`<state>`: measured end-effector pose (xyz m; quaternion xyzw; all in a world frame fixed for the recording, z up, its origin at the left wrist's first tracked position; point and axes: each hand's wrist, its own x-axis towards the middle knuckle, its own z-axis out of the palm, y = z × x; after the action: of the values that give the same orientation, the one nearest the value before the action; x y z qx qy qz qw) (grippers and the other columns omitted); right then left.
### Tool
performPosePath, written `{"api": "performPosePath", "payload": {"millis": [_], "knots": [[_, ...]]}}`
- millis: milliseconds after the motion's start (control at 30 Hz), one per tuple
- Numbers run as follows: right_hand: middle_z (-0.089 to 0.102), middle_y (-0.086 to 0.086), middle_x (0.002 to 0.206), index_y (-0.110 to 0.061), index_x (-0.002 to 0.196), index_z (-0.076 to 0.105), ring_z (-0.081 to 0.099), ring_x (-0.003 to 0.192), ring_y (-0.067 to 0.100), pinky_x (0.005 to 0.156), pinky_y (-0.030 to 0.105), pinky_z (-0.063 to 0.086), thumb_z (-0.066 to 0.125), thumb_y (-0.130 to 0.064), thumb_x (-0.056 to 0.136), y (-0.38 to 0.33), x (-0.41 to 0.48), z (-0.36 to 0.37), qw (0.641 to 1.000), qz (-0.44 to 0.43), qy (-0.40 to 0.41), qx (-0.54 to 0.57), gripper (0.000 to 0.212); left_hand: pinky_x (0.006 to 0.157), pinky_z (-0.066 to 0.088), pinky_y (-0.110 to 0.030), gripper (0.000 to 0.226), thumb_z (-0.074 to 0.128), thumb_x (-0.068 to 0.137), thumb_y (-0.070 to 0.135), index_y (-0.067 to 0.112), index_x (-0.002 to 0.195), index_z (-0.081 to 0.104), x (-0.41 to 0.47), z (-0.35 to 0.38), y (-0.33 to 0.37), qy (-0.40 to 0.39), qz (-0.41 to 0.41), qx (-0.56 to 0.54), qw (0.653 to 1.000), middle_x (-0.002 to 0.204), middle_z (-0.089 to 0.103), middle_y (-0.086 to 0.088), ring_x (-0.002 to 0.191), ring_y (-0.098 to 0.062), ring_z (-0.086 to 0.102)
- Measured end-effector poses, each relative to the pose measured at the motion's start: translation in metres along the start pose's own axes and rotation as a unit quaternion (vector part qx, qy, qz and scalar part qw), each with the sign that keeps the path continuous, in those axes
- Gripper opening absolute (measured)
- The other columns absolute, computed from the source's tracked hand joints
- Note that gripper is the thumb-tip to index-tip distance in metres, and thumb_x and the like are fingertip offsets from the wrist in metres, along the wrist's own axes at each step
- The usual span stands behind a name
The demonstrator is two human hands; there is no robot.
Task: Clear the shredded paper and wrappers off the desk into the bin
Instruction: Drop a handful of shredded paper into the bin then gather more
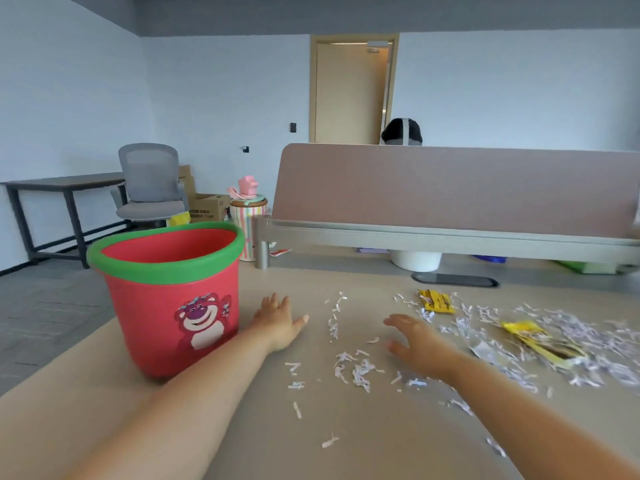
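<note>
Shredded paper (561,344) is strewn across the desk (346,445) in a band running left to right, densest at right among yellow wrappers (540,344). Left hand (277,323) is spread flat beside the upright bin (169,299); right hand (419,344) is open, empty.

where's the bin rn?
In the head view the red bin with the green rim stands on the desk at the left, near its left edge, right beside the open left hand; the shredded paper lies to the right.
</note>
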<state>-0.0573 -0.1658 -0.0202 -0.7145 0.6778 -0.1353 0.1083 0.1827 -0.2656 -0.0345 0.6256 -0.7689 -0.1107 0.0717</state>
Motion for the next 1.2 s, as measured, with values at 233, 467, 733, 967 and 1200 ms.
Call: {"api": "performPosePath", "payload": {"millis": [233,467,733,967,1200], "knots": [[0.020,-0.006,0.155,-0.024,0.143,0.028,0.028,0.140,0.016,0.116,0.033,0.023,0.041,-0.036,0.094,0.039,0.011,-0.009,0.999,0.039,-0.036,0.004,0.052,0.117,0.012,-0.029,0.061,0.032,0.098,0.038,0.010,0.148,0.011,0.014,0.016,0.043,-0.088,0.111,-0.092,0.986,0.158,0.013,-0.009,0.145,-0.019,0.015],[0.033,-0.009,0.150,-0.027,0.137,0.039,0.035,0.135,0.015,0.112,0.027,0.023,0.038,-0.033,0.096,0.035,-0.007,-0.006,0.997,0.016,-0.079,0.019,0.041,0.104,0.031,-0.019,0.041,0.038,0.098,0.021,0.022,0.139,0.033,-0.043,0.011,0.050,-0.099,0.198,-0.277,0.935,0.144,0.043,0.002,0.124,-0.008,0.045],[0.060,-0.002,0.122,-0.024,0.120,0.058,0.056,0.114,0.016,0.097,0.025,0.042,0.044,-0.018,0.093,0.023,-0.061,-0.008,0.990,0.008,-0.010,0.137,0.031,0.119,-0.001,-0.034,0.072,0.020,0.094,0.057,0.014,0.149,0.001,-0.112,0.007,0.024,-0.089,0.084,0.047,0.991,0.159,-0.004,-0.006,0.147,-0.017,-0.006],[0.057,0.002,0.130,-0.020,0.123,0.054,0.052,0.121,0.018,0.103,0.029,0.038,0.042,-0.017,0.094,0.035,-0.117,-0.019,0.989,0.040,0.074,0.118,0.031,0.120,0.003,-0.030,0.079,0.038,0.089,0.059,0.025,0.148,-0.002,-0.152,0.026,0.078,-0.136,0.188,-0.158,0.960,0.158,-0.005,0.009,0.146,-0.007,-0.002],[0.049,0.000,0.138,-0.021,0.130,0.047,0.051,0.121,0.020,0.100,0.029,0.036,0.053,-0.037,0.089,0.058,-0.178,-0.038,0.990,0.096,0.079,0.070,0.044,0.117,-0.006,-0.052,0.115,0.029,0.062,0.088,0.022,0.145,-0.018,-0.162,0.024,0.055,-0.106,0.116,0.077,0.985,0.155,-0.026,-0.004,0.142,-0.025,-0.025]]}}
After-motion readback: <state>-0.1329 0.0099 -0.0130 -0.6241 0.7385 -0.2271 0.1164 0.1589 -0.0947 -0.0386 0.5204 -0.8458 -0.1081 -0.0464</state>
